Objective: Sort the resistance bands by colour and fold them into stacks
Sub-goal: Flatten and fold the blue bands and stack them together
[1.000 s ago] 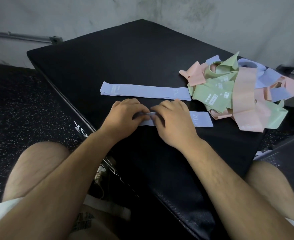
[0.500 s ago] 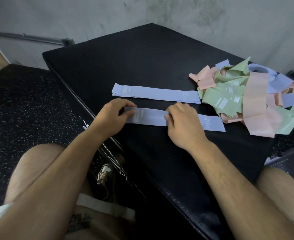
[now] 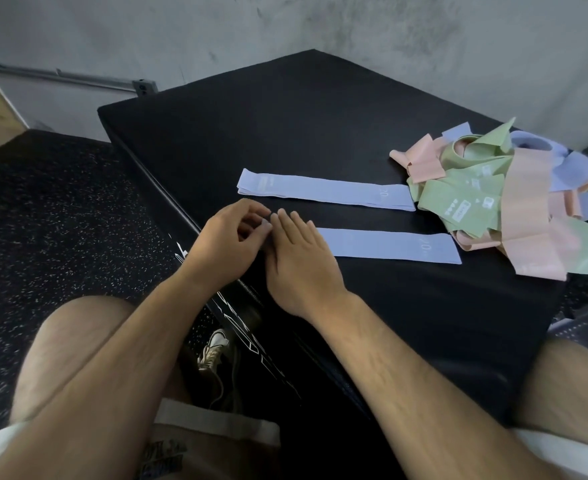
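Note:
Two blue bands lie flat and parallel on the black padded box [image 3: 320, 109]. The far blue band [image 3: 323, 189] is untouched. My right hand [image 3: 299, 251] lies flat, fingers straight, on the left part of the near blue band [image 3: 389, 244]. My left hand [image 3: 237, 233] sits just left of it, fingers and thumb curled together at the band's left end, which both hands hide. A tangled pile of pink, green and blue bands [image 3: 514, 202] lies at the box's right side.
The box's left edge drops to speckled black rubber floor [image 3: 53, 216]. A grey wall [image 3: 285, 29] with a metal conduit stands behind. My bare knees and a white shoe [image 3: 216, 344] are below the box's near edge.
The near blue band now lies stretched out flat. My right hand slid left along it until it met my left hand at the left end. The camera view shifted left.

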